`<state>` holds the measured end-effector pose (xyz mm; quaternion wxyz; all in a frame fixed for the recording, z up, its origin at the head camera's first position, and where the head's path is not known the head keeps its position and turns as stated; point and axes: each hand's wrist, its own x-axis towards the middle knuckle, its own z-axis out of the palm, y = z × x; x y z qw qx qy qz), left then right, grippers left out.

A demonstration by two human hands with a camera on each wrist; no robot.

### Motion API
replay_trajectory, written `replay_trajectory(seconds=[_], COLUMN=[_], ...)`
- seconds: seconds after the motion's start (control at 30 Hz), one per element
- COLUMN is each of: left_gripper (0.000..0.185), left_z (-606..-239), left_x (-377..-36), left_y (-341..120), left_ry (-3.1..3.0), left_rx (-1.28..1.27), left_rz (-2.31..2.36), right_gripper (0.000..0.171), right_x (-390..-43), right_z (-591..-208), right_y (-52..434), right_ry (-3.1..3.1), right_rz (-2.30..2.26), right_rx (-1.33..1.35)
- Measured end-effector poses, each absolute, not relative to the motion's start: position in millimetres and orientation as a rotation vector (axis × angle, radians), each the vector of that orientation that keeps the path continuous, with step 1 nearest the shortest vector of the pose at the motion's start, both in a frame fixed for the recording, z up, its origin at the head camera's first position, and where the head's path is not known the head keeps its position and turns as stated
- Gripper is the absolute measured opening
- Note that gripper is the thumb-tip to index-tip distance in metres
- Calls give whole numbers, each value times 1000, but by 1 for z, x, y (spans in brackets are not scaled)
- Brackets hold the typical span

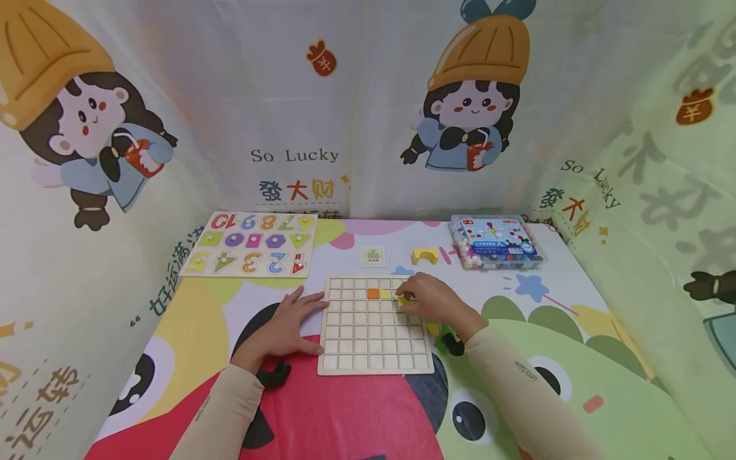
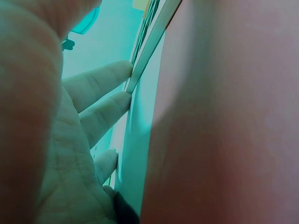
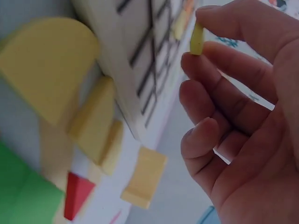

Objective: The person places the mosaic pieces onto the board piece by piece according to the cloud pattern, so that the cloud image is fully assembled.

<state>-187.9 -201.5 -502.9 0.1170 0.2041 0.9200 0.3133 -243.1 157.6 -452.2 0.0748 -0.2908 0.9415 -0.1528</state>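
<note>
A pale wooden grid board [image 1: 374,345] lies on the patterned tablecloth. In its upper rows sit an orange tile [image 1: 373,294] and, right beside it, a yellow tile [image 1: 386,294]. My right hand [image 1: 438,300] is over the board's upper right part, pinching a small yellow block [image 3: 197,38] between thumb and fingers. In the right wrist view the other fingers are bent and hold nothing. My left hand [image 1: 287,327] lies at the board's left side with fingers spread; in the left wrist view its fingertips [image 2: 122,70] touch the board's edge.
A number puzzle board [image 1: 253,246] stands back left, a small pattern card [image 1: 373,257] and a yellow arch block [image 1: 425,255] behind the grid. A clear plastic box [image 1: 497,243] is back right. Yellow, green [image 3: 23,186] and red blocks [image 3: 77,195] lie right of the grid.
</note>
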Motion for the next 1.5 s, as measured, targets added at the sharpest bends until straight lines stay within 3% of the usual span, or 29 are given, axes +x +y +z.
replay_trajectory(seconds=[0.2,1.2,1.5], left_gripper=[98,95,98], left_z=[-504,-503,-504], left_x=[-187,-191,-191], left_y=[-202,-205,-205], left_ry=[2685,2701,2682], left_rx=[606,651,626], left_rz=[930,929,927], right_gripper=[6,11,25], right_x=[-247,-246,-245], right_z=[-462,-463,-463], right_y=[147,142,149], right_ry=[2806,2741,2692], right_rz=[-350,-585,-627], right_rx=[-889,-727,-710])
